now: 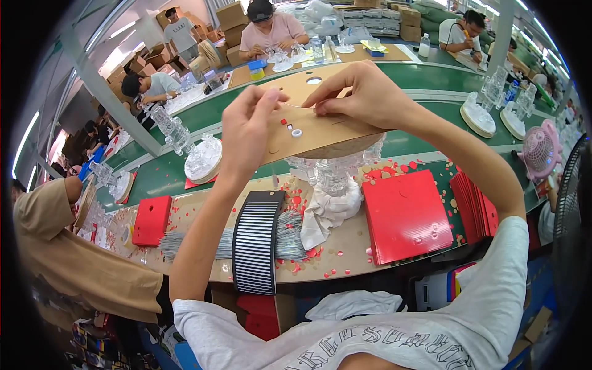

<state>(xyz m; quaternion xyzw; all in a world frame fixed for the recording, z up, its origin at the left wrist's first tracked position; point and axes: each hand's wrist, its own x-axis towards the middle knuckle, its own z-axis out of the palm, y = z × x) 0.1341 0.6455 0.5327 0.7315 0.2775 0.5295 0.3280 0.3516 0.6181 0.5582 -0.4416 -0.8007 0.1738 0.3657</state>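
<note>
Littered with red punch-outs, the worktop [345, 246] is lying beneath both hands: left hand [246, 126] and right hand [364, 92] are pinching a brown cardboard sheet [320, 132] above a clear plastic piece [330, 176], red cards [407, 216] lying alongside.

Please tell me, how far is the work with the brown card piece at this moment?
Done: punched dots litter the bench. In hand: the left hand and right hand hold the brown card piece over a clear plastic figure, pinching what looks like a thin wire. Left: a red card stack, more red cards and a wire bundle.
</note>
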